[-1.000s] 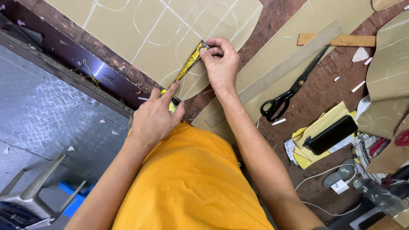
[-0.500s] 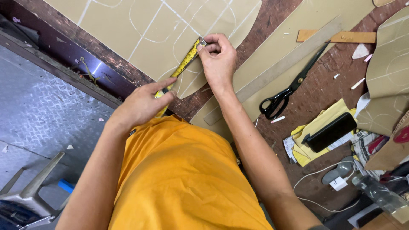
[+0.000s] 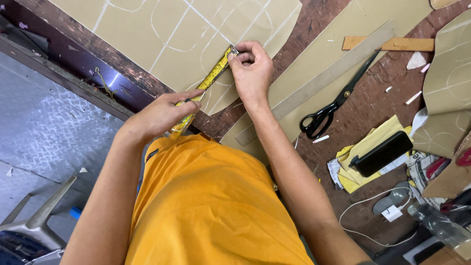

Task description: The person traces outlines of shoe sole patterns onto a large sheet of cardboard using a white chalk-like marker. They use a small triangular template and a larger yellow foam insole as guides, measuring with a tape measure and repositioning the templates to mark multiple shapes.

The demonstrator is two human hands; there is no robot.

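Yellow measuring tape [image 3: 212,78] is running taut across the tan pattern sheet [image 3: 162,34], from about twelve o'clock down toward nine. I am seeing my right hand [image 3: 252,73] pinching the tape's metal end against the sheet, fingers closed on it, while my left hand [image 3: 162,115] is clamping the lower stretch at the table edge. Beyond the left fingers the tape is disappearing behind the hand and my orange shirt [image 3: 211,206], so I cannot tell where it ends. Chalk lines on the sheet are running off the top of the view. At three o'clock black scissors [image 3: 333,105] are lying on the worn brown tabletop [image 3: 368,98], near a wooden ruler [image 3: 392,44] and a dark phone [image 3: 382,153] resting on yellow paper. Grey patterned metal flooring [image 3: 44,137] is showing at nine o'clock.
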